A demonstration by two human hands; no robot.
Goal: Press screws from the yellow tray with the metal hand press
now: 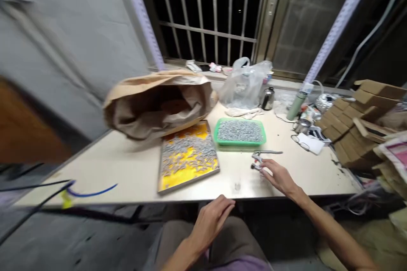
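Observation:
My right hand [280,178] is over the table, its fingertips closed on the edge of a small silvery metal tool [257,159] with a dark knob; blur hides its exact kind. Just behind that tool lies a thin grey strip [270,152]. At the table's front edge, above my lap, is my left hand [211,220], fingers pressed together; whether anything sits between them is hidden. A small clear object [237,186] stands between the hands. Farther in are a green plastic tray [216,136] full of small grey metal pieces and a shallow yellow-bottomed box [178,183] strewn with similar pieces.
A large open brown paper bag [133,114] overlaps the yellow box's back edge. Behind the green tray are a white plastic bag [244,87] and a metal flask [268,98]. To the right stand a green bottle [296,106], glasses [300,143] and stacked cardboard boxes [352,123].

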